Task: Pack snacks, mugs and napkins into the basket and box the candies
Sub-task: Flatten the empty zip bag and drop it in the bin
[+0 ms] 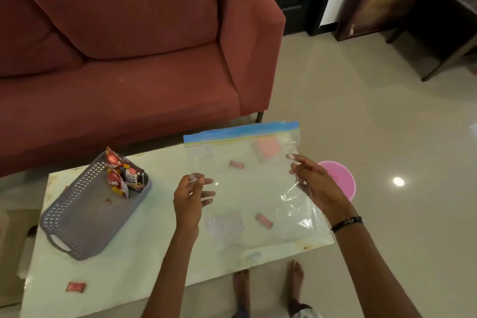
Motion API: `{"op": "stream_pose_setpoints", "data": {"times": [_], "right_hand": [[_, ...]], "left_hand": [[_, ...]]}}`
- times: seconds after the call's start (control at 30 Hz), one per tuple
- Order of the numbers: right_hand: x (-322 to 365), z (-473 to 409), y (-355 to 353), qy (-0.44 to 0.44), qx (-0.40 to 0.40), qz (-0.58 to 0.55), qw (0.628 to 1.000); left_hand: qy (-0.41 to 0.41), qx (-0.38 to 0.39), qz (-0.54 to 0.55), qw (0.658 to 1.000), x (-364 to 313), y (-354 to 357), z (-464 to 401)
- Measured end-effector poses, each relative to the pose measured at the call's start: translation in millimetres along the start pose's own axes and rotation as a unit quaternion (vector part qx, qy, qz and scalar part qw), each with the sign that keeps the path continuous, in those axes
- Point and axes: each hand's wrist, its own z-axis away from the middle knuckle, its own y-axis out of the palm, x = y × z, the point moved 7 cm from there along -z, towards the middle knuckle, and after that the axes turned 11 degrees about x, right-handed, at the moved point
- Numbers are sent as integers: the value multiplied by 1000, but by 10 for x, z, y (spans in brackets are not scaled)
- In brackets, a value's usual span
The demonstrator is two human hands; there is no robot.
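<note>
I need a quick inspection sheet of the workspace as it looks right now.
Surface: pale table, stained at the near right edge.
Job's things: grey basket holding snack packets; clear zip bag held up; candies loose on the table, two more seen through the bag.
Clutter: pink round object behind the bag.
Grippers: left hand and right hand pinch the bag.
Cables: nothing seen.
Surroundings: red sofa, tiled floor, dark side table.
</note>
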Motion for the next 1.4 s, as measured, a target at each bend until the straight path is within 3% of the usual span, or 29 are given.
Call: {"op": "stream_pose_setpoints", "data": {"times": [0.07,0.13,0.2,0.33,0.5,0.63,0.77,0.83,0.93,1.03,1.07,1.17,1.23,1.3,1.4], "right_hand": [[-85,-127,-186,9,2,-2,1000],[-115,-235,-404,13,-7,10,1000],[-124,-362,-619,12,-4,30,999],[-124,-644,-1026,7,25,98,995],[-122,-904,-1701,11,31,178,983],[-187,-926,-2391,35,9,199,979],[-420,-1051,-2862,87,68,326,939],[-506,-1184,-3046,79,45,393,915],[-447,-1325,-3351,24,-50,385,921],[-311,-1359,-3622,-45,-86,331,939],[-286,-1382,-3662,-61,-71,341,935],[-324,-1492,-3737,-75,-14,435,897],[-447,-1585,-3815,-75,-1,502,861],[-652,-1695,-3924,-53,-14,539,840],[-1089,-1840,-4149,7,-86,517,852]], "left_hand": [[-46,-15,3,999,207,167,-96],[-50,-57,-71,995,292,349,-212],[32,-89,-196,976,157,668,-331],[171,-13,-345,923,-121,1869,-724],[90,86,-329,936,208,2933,-1521],[100,37,-287,952,469,3213,-1899],[87,77,-224,968,617,3768,-1959],[105,124,-204,965,581,4083,-1835],[117,252,-214,936,627,4410,-1516],[1,447,-222,867,1020,4584,-1196],[-30,467,-216,857,1143,4583,-1163],[5,381,-244,892,1375,4476,-1403],[22,371,-332,867,1584,4496,-1561],[-18,398,-369,840,1877,4564,-1593],[-38,397,-385,832,2188,4587,-1514]]}}
